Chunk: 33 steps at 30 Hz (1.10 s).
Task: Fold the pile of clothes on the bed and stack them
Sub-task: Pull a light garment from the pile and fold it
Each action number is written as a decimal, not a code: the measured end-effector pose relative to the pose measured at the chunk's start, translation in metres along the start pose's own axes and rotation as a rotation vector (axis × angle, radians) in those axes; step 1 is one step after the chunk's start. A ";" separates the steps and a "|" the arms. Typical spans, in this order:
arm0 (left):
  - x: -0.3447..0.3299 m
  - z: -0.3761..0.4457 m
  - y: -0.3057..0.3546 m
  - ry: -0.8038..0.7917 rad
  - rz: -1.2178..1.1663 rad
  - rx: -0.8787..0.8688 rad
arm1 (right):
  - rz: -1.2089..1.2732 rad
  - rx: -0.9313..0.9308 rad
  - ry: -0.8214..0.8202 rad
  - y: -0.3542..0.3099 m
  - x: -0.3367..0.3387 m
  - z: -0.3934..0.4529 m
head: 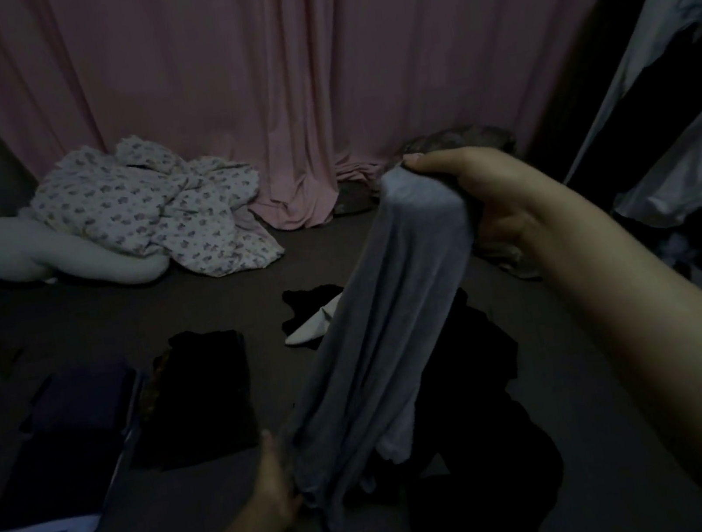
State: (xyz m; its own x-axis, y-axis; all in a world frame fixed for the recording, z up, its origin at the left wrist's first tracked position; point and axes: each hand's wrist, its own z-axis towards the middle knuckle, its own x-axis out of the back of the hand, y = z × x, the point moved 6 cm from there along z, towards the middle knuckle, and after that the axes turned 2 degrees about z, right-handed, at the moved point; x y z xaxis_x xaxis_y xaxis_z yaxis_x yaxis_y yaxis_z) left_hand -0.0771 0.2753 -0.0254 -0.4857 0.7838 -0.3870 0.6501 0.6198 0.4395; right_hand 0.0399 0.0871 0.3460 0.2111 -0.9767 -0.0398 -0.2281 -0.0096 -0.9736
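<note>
The right hand (473, 195) is raised over the dark bed (216, 301), its fingers curled tight round the bunched top end of a pale grey, soft knit garment (380, 344), which hangs from that grip in long folds slanting down and to the left. The left hand (276, 475) sits low near the bottom of the view and pinches the lower edge of the same garment, so the cloth is stretched between the two hands above the mattress. Beneath and just behind the hanging cloth lies a loose heap of black clothes (470, 421), unfolded, with a small white piece of fabric (313, 327) poking out beside another black scrap farther back. To the left on the bed lie folded things: a flat dark navy folded garment with a pale strip at its near edge (61, 454), and just beside it, to the right, a folded black garment (205, 399); whether the two touch is hard to tell in the dim light. Farther back, against the pink pleated curtain (263, 72), a crumpled white blanket with a small floral print (152, 210) rests partly on a long white bolster pillow (16, 254). At the right edge hang dark and white clothes (670, 86), blurred.
</note>
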 end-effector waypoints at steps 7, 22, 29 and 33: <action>-0.056 -0.015 0.043 -0.232 0.005 -0.048 | 0.013 -0.099 0.126 0.017 0.032 0.005; -0.062 -0.076 0.200 -0.211 0.134 -0.395 | 0.048 -0.152 0.609 0.067 0.182 0.015; -0.048 -0.087 0.218 -0.151 0.174 -0.179 | 0.243 -0.081 0.576 0.059 0.182 0.042; -0.043 -0.076 0.179 -0.138 0.380 -0.065 | 0.218 0.080 0.486 0.025 0.158 0.050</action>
State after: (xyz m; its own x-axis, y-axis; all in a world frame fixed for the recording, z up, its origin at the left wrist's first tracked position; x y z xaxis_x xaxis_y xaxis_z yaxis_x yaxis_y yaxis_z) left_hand 0.0161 0.3553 0.1313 -0.1318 0.9478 -0.2905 0.7276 0.2915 0.6209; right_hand 0.1151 -0.0564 0.3043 -0.3014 -0.9412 -0.1528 -0.1404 0.2024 -0.9692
